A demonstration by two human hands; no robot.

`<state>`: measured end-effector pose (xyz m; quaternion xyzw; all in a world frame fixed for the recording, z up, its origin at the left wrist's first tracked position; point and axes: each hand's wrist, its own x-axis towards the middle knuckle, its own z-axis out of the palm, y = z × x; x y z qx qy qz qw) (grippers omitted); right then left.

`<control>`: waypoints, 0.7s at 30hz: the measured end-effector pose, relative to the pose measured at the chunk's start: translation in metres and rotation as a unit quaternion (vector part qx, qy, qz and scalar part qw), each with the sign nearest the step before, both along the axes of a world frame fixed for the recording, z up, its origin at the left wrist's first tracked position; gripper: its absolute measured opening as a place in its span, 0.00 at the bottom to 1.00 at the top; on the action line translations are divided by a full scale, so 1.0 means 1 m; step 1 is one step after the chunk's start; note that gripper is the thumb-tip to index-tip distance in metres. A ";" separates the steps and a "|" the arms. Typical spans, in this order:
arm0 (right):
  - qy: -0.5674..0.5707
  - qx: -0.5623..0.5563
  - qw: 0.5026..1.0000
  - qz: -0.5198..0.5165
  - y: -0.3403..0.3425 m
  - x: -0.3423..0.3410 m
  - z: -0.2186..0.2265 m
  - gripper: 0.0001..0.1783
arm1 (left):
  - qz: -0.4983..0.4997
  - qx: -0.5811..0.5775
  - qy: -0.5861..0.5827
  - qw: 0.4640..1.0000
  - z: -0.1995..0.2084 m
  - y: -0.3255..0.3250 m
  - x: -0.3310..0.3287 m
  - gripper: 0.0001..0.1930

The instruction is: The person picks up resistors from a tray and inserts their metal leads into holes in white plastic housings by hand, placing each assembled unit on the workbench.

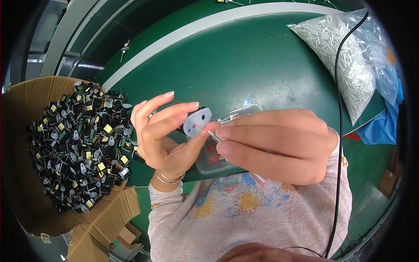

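My left hand [159, 137] is closed on a small black part with a grey oval face plate [201, 118]. The plate is tilted toward my right hand and has holes in it. Thin red and white wires [201, 127] come out at one of its holes. Between the thumb and fingers of my right hand [279, 144], close to the plate, is a small white sleeve [214, 136] at the end of those wires. Its far end is hidden by my fingers. Below both hands stands a clear plastic tray [214, 169] with red wires and white pieces in it.
At the left, a cardboard box [22, 109] holds a heap of similar black parts [83, 148]. A clear bag of small white tubes [336, 56] lies at the back right of the green table [196, 61]. A black cable [338, 131] hangs down on the right, near my right wrist.
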<state>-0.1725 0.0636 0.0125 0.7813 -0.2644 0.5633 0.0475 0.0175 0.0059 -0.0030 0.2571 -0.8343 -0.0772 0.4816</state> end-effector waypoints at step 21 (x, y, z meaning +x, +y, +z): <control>-0.070 0.030 0.997 -0.009 -0.012 0.013 -0.019 0.08 | 0.011 -0.041 -0.062 0.997 0.002 0.001 0.001 0.23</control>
